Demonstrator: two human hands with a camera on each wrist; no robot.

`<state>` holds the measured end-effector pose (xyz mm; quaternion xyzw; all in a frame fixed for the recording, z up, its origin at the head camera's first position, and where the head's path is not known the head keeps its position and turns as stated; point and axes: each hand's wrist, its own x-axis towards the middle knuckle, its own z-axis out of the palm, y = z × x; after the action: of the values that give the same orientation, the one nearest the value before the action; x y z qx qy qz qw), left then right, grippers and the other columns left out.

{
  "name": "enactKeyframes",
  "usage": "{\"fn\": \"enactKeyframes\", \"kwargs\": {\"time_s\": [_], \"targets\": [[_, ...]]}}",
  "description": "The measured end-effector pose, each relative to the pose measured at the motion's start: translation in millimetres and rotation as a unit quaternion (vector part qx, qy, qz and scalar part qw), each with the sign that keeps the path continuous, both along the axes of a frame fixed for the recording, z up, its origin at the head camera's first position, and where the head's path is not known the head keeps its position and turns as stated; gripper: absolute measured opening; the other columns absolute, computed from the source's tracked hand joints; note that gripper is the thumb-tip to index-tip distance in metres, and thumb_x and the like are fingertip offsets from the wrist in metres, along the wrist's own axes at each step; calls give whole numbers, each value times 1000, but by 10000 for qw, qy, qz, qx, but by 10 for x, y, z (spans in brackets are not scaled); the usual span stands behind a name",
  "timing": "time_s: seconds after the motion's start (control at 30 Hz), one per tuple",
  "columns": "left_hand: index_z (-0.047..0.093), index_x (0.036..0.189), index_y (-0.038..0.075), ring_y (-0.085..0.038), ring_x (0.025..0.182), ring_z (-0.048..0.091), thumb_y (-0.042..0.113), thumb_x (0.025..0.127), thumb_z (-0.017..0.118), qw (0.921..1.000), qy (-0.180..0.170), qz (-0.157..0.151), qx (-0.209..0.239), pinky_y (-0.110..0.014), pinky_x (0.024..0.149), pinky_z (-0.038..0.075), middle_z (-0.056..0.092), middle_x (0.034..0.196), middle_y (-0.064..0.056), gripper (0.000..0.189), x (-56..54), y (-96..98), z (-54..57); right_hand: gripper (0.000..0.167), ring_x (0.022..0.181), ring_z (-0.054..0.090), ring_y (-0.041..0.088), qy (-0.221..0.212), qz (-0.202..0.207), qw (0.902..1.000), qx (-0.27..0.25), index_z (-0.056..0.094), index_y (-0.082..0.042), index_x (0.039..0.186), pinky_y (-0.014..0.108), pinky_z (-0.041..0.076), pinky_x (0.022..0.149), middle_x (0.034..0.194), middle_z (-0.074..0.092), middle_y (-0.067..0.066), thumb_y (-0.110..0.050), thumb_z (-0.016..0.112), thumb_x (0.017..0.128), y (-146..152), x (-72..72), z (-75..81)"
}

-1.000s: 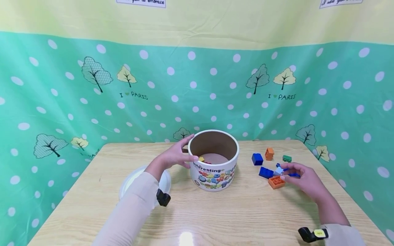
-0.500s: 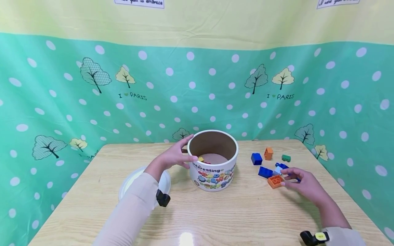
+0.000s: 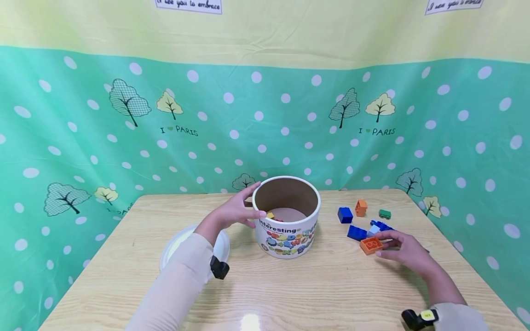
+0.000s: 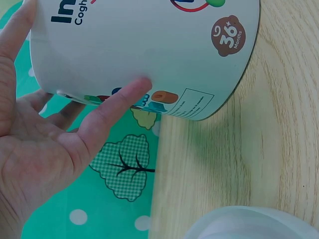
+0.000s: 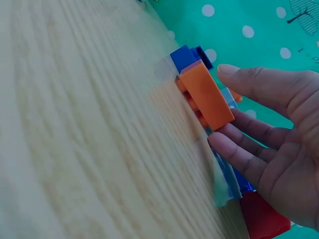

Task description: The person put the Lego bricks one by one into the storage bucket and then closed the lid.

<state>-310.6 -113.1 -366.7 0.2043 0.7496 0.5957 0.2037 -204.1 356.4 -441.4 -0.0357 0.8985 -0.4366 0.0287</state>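
Observation:
A white round bucket point(image 3: 285, 236) with printed pictures stands upright mid-table, a yellow piece point(image 3: 270, 215) and a bit of red inside it. My left hand point(image 3: 233, 211) rests on its left side, fingers spread and fairly straight along rim and wall. To the right, my right hand point(image 3: 407, 250) is at an orange brick point(image 3: 371, 245), its studs facing up toward the head camera. In the right wrist view the fingertips point(image 5: 219, 142) meet the brick's edge while the thumb stands apart from it. Under that hand lies a red piece point(image 5: 264, 216), hidden in the head view.
Beyond the orange brick lie blue bricks point(image 3: 357, 232) point(image 3: 345, 214), a light blue piece point(image 3: 373, 231), an orange house-shaped piece point(image 3: 361, 208) and a green wheeled piece point(image 3: 384, 214). A white round lid point(image 3: 221, 248) lies partly beneath my left forearm. A dotted curtain point(image 3: 285, 115) hangs behind the wooden table point(image 3: 298, 294).
My right hand has drawn slightly nearer and down, from over the light blue piece to the orange brick, uncovering more blue pieces. The left hand and bucket stay put.

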Motion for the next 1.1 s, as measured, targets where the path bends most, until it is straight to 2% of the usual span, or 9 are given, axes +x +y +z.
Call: {"fn": "enactKeyframes", "kwargs": {"time_s": [0.3, 0.6, 0.8, 1.1], "targets": [[18, 157, 27, -43, 127, 43, 25, 76, 85, 10000, 0, -18, 42, -54, 77, 57, 22, 156, -18, 105, 0, -7, -14, 63, 103, 56, 28, -236, 203, 9995, 41, 55, -3, 135, 32, 51, 77, 129, 56, 20, -20, 81, 80, 17, -92, -53], [18, 156, 28, -42, 127, 43, 25, 77, 85, 10000, -16, -11, 7, -55, 78, 57, 24, 155, -17, 104, -9, -9, -14, 52, 95, 56, 25, -228, -29, 9993, 300, 64, -2, 125, 27, 52, 70, 113, 62, 13, -21, 82, 79, 15, -140, -91], [18, 156, 28, -42, 127, 43, 25, 77, 84, 10000, 11, -15, 5, -53, 77, 57, 24, 155, -18, 103, -8, -8, -7, 51, 96, 56, 24, -181, 54, 9998, 77, 65, -4, 124, 26, 53, 72, 118, 61, 14, -22, 81, 80, -6, -150, -77], [18, 156, 28, -42, 127, 43, 25, 77, 84, 10000, -5, -23, -16, -52, 76, 58, 22, 156, -17, 103, 0, -5, -7, 57, 99, 56, 25, -13, 69, 9994, -342, 60, -3, 129, 27, 54, 76, 114, 61, 13, -25, 80, 81, -122, -170, 44]]}}
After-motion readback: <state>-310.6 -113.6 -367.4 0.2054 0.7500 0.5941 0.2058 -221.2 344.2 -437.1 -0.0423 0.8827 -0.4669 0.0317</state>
